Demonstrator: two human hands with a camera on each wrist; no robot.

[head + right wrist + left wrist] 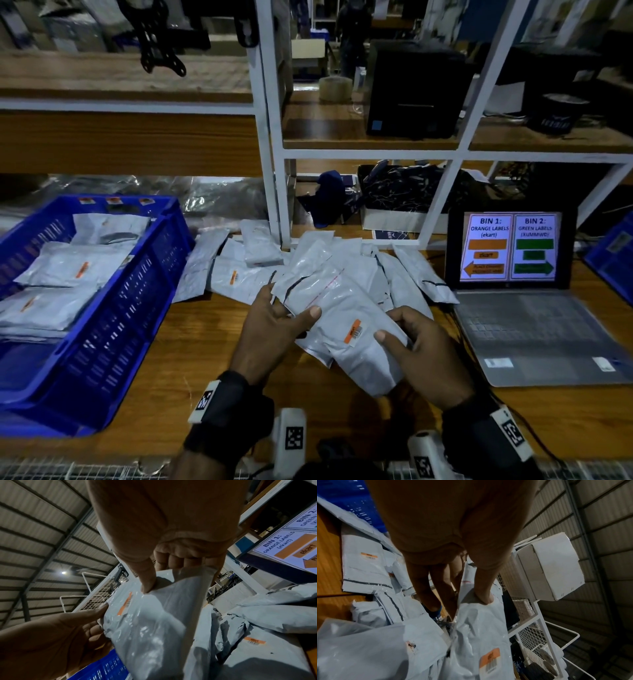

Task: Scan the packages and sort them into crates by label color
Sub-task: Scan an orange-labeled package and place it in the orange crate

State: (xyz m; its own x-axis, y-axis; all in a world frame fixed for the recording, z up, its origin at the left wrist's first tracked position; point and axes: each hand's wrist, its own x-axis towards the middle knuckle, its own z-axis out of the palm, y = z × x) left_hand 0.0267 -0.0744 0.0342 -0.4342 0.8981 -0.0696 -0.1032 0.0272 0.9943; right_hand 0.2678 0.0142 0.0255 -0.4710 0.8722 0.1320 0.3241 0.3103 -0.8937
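1. The left hand [274, 329] holds the grey package [346, 329] at its left edge: the thumb presses on top and the fingers are curled under it.
2. The right hand [421, 353] grips the same package at its right edge, with the thumb on the top face and the other fingers bent around the back.
3. The package is lifted above the wooden table [191, 346], just left of the laptop [534, 329]. Its orange label [354, 331] faces up, between the two thumbs.
4. The left wrist view shows this label [489, 658] with a barcode, and the thumb pressing into the plastic.
5. Behind the held package, left of the laptop, a pile of grey packages [342, 260] lies on the table. One of them [236, 277] shows an orange label.
6. Well left of the laptop stands the blue crate [113, 315]. Several grey packages with orange labels [65, 267] lie inside it.
7. The laptop screen [510, 246] reads "BIN 1: ORANGE LABELS" with an arrow to the left and "BIN 2: GREEN LABELS" with an arrow to the right.
8. At the right of the laptop, only an edge of another blue crate [613, 253] is visible.
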